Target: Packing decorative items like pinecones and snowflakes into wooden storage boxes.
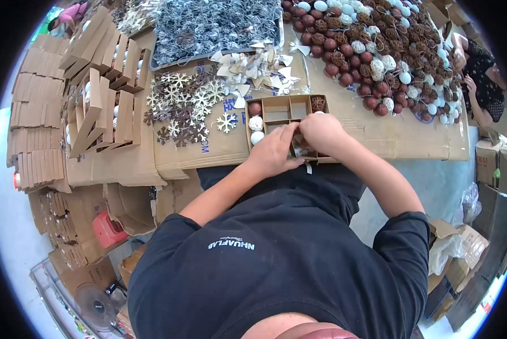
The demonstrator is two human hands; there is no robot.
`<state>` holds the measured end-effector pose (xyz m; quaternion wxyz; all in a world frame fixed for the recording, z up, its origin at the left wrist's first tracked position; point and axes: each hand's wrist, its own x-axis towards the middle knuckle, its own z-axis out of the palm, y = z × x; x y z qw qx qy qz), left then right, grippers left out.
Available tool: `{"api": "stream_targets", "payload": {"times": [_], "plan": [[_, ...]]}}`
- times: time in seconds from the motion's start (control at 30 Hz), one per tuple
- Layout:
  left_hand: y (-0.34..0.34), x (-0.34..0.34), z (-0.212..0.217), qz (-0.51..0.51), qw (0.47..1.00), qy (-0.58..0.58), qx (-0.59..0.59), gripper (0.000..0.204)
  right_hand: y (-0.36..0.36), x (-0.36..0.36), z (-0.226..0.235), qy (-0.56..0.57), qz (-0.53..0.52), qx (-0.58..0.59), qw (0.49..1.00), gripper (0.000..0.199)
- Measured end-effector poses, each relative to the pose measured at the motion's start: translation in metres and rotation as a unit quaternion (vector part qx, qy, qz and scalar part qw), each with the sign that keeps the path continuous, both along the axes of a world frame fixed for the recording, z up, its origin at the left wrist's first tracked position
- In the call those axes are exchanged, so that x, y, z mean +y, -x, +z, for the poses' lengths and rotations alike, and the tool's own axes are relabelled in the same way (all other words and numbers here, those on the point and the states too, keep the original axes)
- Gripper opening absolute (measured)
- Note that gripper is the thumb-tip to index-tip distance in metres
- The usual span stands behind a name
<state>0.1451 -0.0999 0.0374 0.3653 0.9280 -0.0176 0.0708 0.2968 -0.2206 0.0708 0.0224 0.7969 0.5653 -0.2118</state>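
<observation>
A shallow cardboard box with dividers lies at the table's near edge. Its left column holds a dark red ball, a white woven ball and a pale smooth ball. A brown wicker ball sits in the far right compartment; two far middle compartments show bare cardboard. My left hand bends over the box's near side, fingertips together at a middle divider. Beside it my right hand is curled, its fingertips meeting the left ones inside the box. Whatever they pinch is hidden beneath the fingers.
Wooden snowflakes and pale wooden cut-outs lie beyond the box. A tray of silvery pinecone-like pieces stands behind, ball ornaments heap at right. Filled boxes stack at left. Another person stands at far right.
</observation>
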Motion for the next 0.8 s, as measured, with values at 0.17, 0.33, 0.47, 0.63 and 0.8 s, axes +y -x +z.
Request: {"api": "stream_targets", "payload": {"times": [0.17, 0.33, 0.47, 0.63, 0.8], "plan": [[0.006, -0.003, -0.013, 0.002, 1.000, -0.005, -0.026, 0.069, 0.006, -0.016, -0.018, -0.086, -0.002, -0.040, 0.996, 0.013], [0.008, -0.004, -0.008, -0.057, 0.994, -0.090, -0.030, 0.047, 0.008, -0.024, -0.016, -0.152, -0.002, -0.023, 0.988, 0.021], [0.004, -0.003, -0.013, -0.102, 0.984, -0.144, -0.021, 0.040, -0.015, -0.011, -0.001, -0.155, -0.075, 0.155, 0.973, 0.019], [-0.012, -0.001, -0.016, -0.129, 0.981, -0.145, -0.020, 0.032, -0.038, 0.060, -0.011, -0.400, -0.179, 0.039, 0.898, 0.020], [-0.002, -0.004, -0.023, -0.043, 0.994, -0.102, 0.019, 0.022, -0.034, 0.091, -0.011, -0.250, -0.164, 0.023, 0.954, 0.024]]}}
